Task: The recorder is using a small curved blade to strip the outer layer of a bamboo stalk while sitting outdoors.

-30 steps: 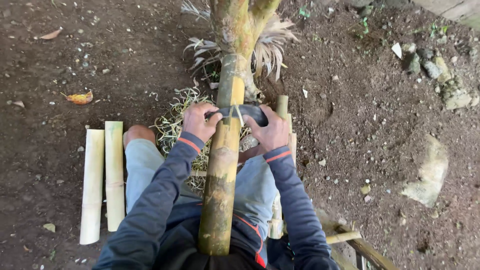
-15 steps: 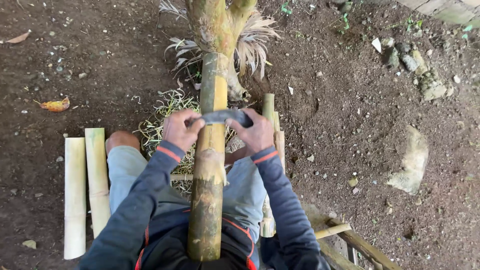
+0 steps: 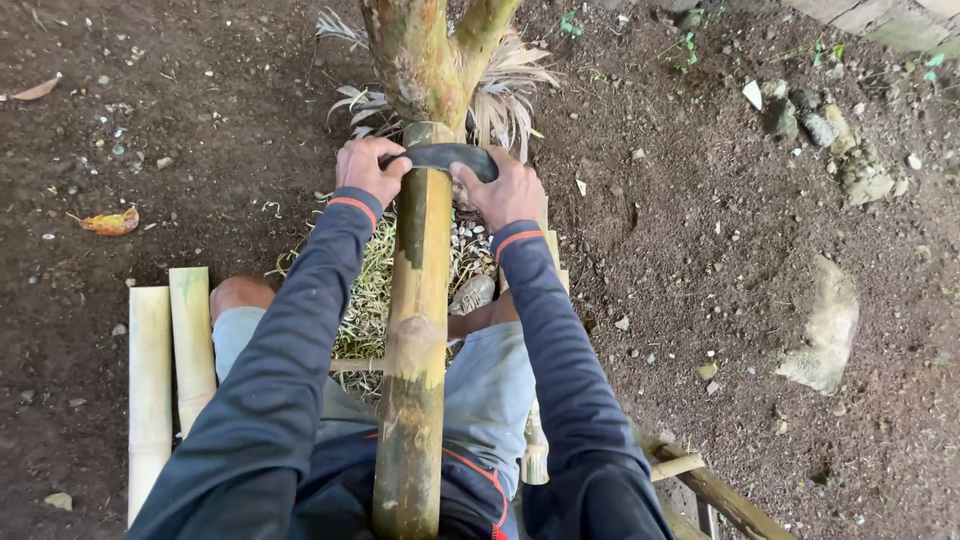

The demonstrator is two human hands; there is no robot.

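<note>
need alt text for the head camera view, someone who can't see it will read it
Seen from above, a seated person grips a dark curved blade with the left hand and right hand, laid across the far end of a bamboo pole that runs up between their knees to a tree trunk. Split bamboo pieces lie on the dark soil to the left.

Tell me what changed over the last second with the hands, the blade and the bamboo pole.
Both hands, left hand and right hand, pushed the curved dark blade forward along the bamboo pole, from mid-pole to its far end by the tree trunk. Each grip stayed on the blade's ends. The cut bamboo pieces lie unmoved.
</note>
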